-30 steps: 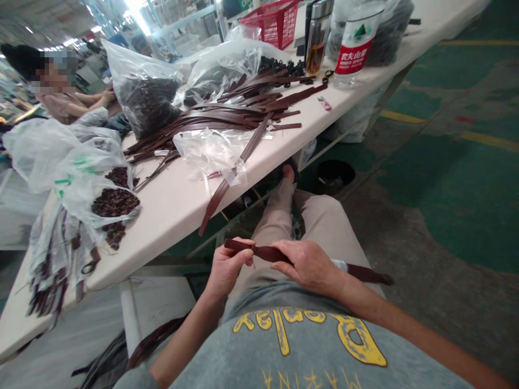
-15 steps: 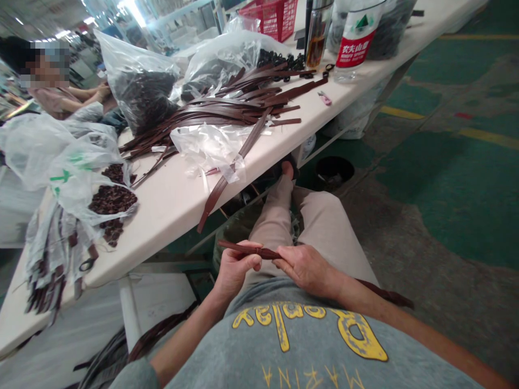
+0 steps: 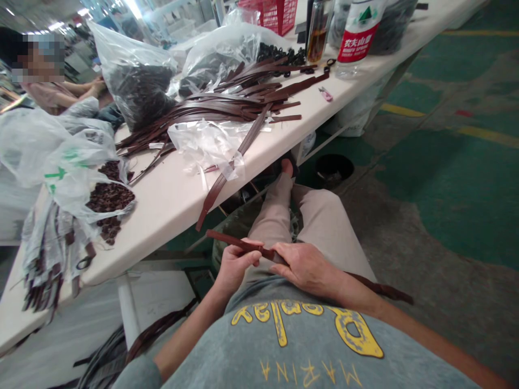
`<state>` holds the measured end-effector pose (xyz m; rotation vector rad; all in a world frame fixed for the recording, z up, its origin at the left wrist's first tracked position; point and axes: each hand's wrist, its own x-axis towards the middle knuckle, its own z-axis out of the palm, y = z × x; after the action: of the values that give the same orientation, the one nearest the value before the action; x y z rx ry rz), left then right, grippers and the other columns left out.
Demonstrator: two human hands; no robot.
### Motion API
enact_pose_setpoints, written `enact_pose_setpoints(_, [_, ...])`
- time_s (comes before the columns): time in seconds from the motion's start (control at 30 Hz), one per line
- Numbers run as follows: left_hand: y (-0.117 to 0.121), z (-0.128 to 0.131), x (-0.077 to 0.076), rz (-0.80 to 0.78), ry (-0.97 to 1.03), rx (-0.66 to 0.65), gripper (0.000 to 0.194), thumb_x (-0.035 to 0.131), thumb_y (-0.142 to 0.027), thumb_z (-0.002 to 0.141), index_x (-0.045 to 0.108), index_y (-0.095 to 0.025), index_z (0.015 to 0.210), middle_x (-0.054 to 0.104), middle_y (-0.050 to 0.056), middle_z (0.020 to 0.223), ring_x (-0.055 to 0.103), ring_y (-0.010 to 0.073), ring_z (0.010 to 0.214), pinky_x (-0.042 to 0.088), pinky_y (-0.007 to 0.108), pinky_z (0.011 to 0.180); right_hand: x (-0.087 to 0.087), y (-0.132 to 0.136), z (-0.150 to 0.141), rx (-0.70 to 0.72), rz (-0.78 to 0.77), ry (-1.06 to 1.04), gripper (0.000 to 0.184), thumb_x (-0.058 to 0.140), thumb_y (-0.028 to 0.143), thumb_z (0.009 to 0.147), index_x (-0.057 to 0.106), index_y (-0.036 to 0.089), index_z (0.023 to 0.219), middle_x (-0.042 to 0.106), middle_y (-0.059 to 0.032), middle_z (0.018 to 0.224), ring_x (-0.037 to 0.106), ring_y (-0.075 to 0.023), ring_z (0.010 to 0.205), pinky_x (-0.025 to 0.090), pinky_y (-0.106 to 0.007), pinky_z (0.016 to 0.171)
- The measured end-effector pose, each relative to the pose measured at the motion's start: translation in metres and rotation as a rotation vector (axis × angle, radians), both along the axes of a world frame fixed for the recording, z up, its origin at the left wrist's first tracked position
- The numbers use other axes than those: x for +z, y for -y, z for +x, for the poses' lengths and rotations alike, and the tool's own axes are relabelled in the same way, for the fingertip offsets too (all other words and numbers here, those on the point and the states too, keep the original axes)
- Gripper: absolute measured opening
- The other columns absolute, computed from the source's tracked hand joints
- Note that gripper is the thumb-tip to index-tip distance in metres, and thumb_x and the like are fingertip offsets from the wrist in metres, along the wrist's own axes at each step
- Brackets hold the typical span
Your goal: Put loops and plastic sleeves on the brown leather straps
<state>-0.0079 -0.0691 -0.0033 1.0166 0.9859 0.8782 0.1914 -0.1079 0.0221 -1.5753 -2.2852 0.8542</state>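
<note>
Head view: left fingers (image 3: 252, 259) and right fingers (image 3: 284, 252) are closed around a brown strap (image 3: 227, 239).

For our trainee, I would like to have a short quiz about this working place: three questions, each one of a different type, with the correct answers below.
1. What do the left hand and the right hand both hold?
2. Where do the pink-handled snips lie?
A) on the floor
B) on the table
C) in the red basket
3. True or false: both hands are touching the table.

Key: 1. a brown strip; 2. B; 3. false
</note>
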Motion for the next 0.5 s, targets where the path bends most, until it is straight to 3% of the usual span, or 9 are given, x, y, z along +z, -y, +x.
enact_pose_setpoints(0.1, [-0.005,-0.006,0.001,0.006,-0.015,0.039,0.023,0.083,-0.030,0.065,0.079,-0.018,0.084,0.062,-0.001,0.064,0.051,0.0083,0.053,0.043,0.024,0.058,-0.006,0.003,0.003,-0.032,0.022,0.114,0.021,0.054,0.039,0.095,0.060,0.019,0.094,0.072,-0.0038,0.084,0.064,-0.0168,0.073,0.031,-0.028,0.061])
enact_pose_setpoints(0.23, [-0.004,-0.004,0.005,-0.019,-0.045,-0.016,0.028,0.085,-0.032,0.062,0.078,-0.016,0.084,0.061,-0.001,0.058,0.052,0.0104,0.054,0.044,0.025,0.059,-0.012,0.005,0.000,-0.042,0.061,0.169,0.013,0.054,0.027,0.093,0.060,0.019,0.086,0.072,-0.0031,0.078,0.064,-0.0157,0.068,0.028,-0.029,0.059])
enact_pose_setpoints(0.5, [0.007,0.009,0.007,0.015,-0.123,-0.042,0.029,0.082,-0.033,0.066,0.076,-0.017,0.089,0.068,0.002,0.071,0.058,0.0138,0.061,0.049,0.028,0.063,-0.013,-0.001,-0.004,-0.038,0.198,0.193,0.010,0.051,0.015,0.087,0.058,0.019,0.081,0.070,-0.0045,0.075,0.062,-0.0166,0.067,0.031,-0.029,0.059])
